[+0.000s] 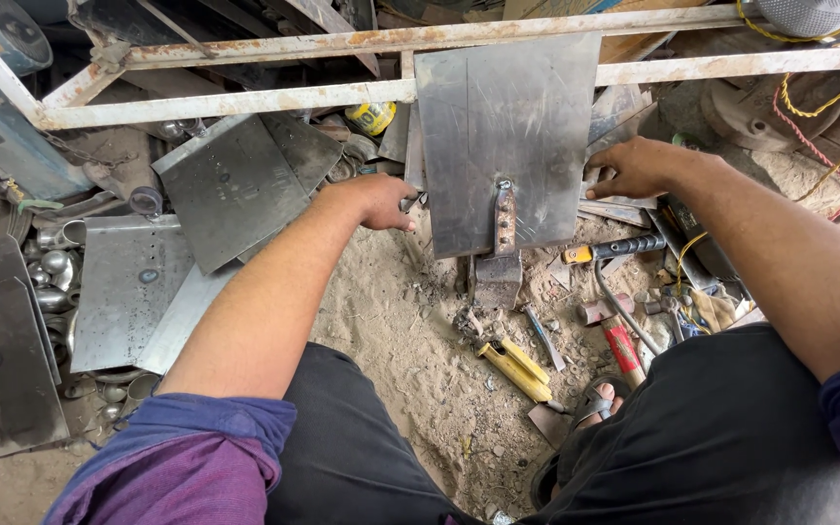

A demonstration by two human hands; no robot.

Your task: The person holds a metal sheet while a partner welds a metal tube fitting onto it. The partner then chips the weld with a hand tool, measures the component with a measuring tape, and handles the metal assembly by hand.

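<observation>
A grey steel plate (507,126) stands on edge in the sand, leaning against a rusty white-painted frame (245,97). A narrow rusty strip with holes (505,222) runs down its lower middle to a small metal block (498,280). My left hand (376,202) grips the plate's left edge, fingers curled around it. Over on the plate's right edge, my right hand (634,167) presses with its fingers spread across the edge and the scrap sheets behind.
Several loose steel sheets (230,190) lie at left among small round metal parts (51,262). On the sandy ground lie a yellow-handled tool (517,369), a red-handled tool (622,345) and a hammer with a black and yellow grip (614,250). Yellow rope (814,102) hangs at right.
</observation>
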